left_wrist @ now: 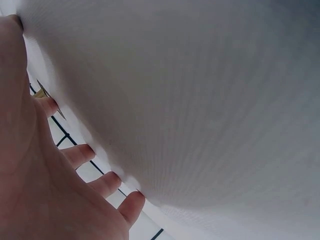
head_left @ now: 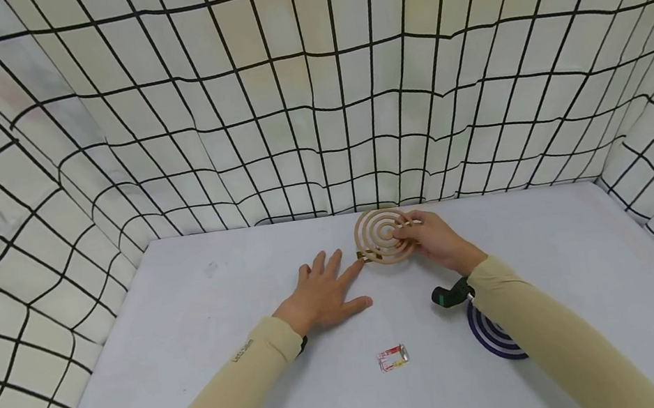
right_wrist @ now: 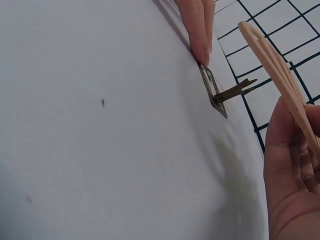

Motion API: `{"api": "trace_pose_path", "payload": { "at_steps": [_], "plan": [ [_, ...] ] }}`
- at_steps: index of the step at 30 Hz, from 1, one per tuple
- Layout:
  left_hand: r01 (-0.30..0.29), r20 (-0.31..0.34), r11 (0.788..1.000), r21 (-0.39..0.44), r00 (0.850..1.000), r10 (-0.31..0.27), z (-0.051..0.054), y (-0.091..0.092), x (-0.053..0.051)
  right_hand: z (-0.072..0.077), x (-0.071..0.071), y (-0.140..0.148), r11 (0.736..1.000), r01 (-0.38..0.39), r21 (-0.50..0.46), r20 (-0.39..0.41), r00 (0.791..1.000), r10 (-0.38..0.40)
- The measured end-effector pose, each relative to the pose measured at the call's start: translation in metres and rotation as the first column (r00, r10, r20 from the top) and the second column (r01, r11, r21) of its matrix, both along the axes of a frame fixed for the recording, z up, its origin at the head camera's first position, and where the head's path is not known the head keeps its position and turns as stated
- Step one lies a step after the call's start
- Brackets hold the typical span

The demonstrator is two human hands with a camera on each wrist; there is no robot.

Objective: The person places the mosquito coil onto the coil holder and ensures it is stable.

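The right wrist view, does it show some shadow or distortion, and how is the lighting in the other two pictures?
Right wrist: a soft shadow darkens the table below the metal stand, and the table's edge looks bowed; left wrist: dimmer, darkest in the upper right corner; head: bright and fairly even, with faint shadows beside the sleeves.

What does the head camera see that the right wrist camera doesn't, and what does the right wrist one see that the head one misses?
Only the head view: the dark blue coil, the little red-and-white packet and the tan sleeves.

Only the right wrist view: the forked tip of the metal stand, plain to see. In the head view, the coil covers part of the stand.

Both: the right hand holding the tan coil, the left hand touching the stand, the white table and the dark net.
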State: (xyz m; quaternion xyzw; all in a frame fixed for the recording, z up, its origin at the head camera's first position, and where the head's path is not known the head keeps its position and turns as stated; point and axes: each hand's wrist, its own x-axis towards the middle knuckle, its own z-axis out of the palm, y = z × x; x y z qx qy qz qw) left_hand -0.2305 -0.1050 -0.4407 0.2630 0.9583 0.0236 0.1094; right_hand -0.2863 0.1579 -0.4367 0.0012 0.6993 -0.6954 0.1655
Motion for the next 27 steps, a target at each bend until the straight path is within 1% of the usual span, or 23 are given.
{"api": "trace_pose_path", "payload": {
  "at_steps": [6,13,19,27],
  "plan": [
    [0.001,-0.007,1.0,0.0,1.0,-0.001,-0.002,-0.001,-0.001,-0.001,-0.001,-0.004,1.0,0.011,0.023,0.011,1.0,-0.012],
    [0.01,-0.018,1.0,-0.007,1.0,-0.01,-0.001,-0.001,0.0,-0.006,-0.001,-0.006,1.0,-0.014,0.028,0.014,1.0,0.013],
    [0.013,-0.029,1.0,-0.011,0.999,-0.013,-0.001,-0.001,0.0,-0.009,-0.001,-0.008,1.0,-0.016,0.026,0.032,0.999,0.015],
    [0.016,-0.026,1.0,-0.009,1.0,-0.016,0.001,-0.002,0.0,-0.011,-0.001,-0.012,0.999,-0.04,0.014,0.053,0.998,0.039]
  ]
}}
